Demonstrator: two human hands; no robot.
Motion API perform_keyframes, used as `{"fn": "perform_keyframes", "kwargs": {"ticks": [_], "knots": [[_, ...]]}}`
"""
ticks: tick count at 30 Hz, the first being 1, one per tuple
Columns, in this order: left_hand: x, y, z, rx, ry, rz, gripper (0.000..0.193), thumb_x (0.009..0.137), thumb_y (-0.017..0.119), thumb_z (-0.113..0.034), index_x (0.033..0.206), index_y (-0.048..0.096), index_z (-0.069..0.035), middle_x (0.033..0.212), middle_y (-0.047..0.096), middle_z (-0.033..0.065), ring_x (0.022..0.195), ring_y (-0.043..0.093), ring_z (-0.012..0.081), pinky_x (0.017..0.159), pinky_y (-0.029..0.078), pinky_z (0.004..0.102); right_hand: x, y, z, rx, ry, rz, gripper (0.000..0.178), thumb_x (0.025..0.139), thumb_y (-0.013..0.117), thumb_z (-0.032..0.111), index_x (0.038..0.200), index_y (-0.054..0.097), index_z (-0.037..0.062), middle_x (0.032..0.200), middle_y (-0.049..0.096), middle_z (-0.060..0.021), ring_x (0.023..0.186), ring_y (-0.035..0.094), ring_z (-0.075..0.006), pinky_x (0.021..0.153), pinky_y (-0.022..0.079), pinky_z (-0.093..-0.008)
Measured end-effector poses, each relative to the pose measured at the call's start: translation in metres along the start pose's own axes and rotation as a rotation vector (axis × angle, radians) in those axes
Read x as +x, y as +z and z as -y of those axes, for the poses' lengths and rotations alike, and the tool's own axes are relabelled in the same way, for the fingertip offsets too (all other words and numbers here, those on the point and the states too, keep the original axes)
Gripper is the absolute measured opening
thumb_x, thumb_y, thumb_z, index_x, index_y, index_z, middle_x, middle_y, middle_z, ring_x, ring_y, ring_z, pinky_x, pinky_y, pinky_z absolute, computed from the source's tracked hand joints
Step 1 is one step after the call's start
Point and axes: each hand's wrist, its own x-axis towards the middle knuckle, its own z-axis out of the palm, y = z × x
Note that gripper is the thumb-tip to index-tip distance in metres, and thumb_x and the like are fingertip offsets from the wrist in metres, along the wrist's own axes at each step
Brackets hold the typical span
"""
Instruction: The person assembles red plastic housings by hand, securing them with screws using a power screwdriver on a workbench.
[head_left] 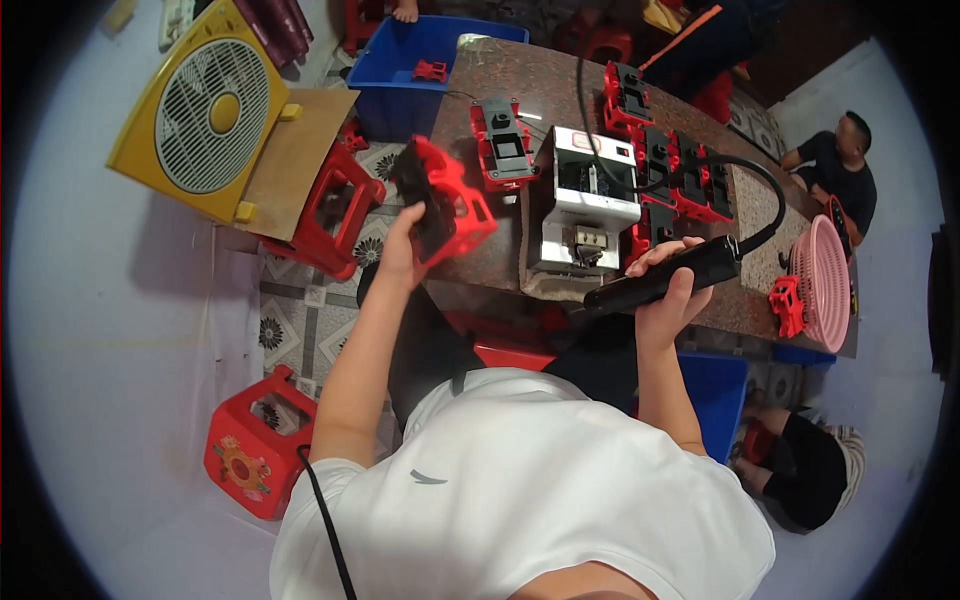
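Observation:
My left hand [402, 250] grips a red-and-black plastic housing [445, 210], raised off the table's left edge and tilted, slightly blurred. In my right hand [672, 295] lies a black electric screwdriver [665, 288], its fingers around the body and its tip pointing left. A thick black cable [780, 195] runs from its back end up and over the table. Between my hands stands a white screw feeder [592, 205], just beyond the screwdriver's tip. Behind the held housing, another red-and-black housing [503, 140] lies on the speckled stone table [540, 75].
Several similar housings [690, 175] crowd the feeder's right side. A pink basket [822, 285] and a red part [787, 305] sit at the right edge. To the left are a yellow fan [205, 115], red stools [255, 450] and a blue bin [400, 100]. People sit at the right.

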Motion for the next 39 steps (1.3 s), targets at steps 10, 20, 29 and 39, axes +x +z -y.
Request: {"fn": "perform_keyframes", "kwargs": {"ticks": [10,20,29,39], "knots": [[0.079,0.046,-0.010,0.392,-0.273,0.282,0.032,0.091,0.059,-0.025,0.115,0.058,-0.004,0.105,0.066,0.0068,0.095,0.066,0.0194,0.085,0.055,0.0355,-0.017,-0.043,0.018,-0.096,0.029,-0.161,0.026,0.085,0.065,0.004,0.105,0.049,0.0029,0.085,0.060,-0.0023,0.069,0.060,-0.0098,0.061,0.051,-0.0261],[0.053,0.021,-0.014,0.392,-0.250,0.315,0.051,0.094,0.045,-0.039,0.133,0.049,-0.006,0.128,0.057,0.0120,0.113,0.058,0.0295,0.094,0.048,0.0487,-0.065,-0.054,0.053,-0.631,0.007,-0.024,0.053,0.080,0.077,0.024,0.117,0.050,-0.0021,0.098,0.063,-0.0153,0.091,0.064,-0.0237,0.079,0.049,-0.0334],[0.015,0.155,-0.090,0.419,0.136,0.302,0.077,0.078,0.063,-0.042,0.141,0.040,-0.005,0.143,0.045,0.0158,0.129,0.042,0.0389,0.104,0.038,0.0574,-0.092,-0.083,0.032,-0.634,0.161,-0.042,0.057,0.081,0.072,0.034,0.120,0.047,0.0012,0.101,0.064,-0.0235,0.095,0.063,-0.0382,0.081,0.050,-0.0410],[-0.024,0.398,0.132,1.018,-0.185,0.863,0.050,0.083,0.061,-0.022,0.124,0.054,0.006,0.113,0.061,0.0133,0.101,0.060,0.0210,0.082,0.052,0.0366,-0.122,-0.080,0.026,-0.562,0.235,0.285,0.052,0.075,0.073,0.035,0.108,0.051,0.0021,0.081,0.064,-0.0217,0.080,0.065,-0.0400,0.073,0.050,-0.0458]]}}
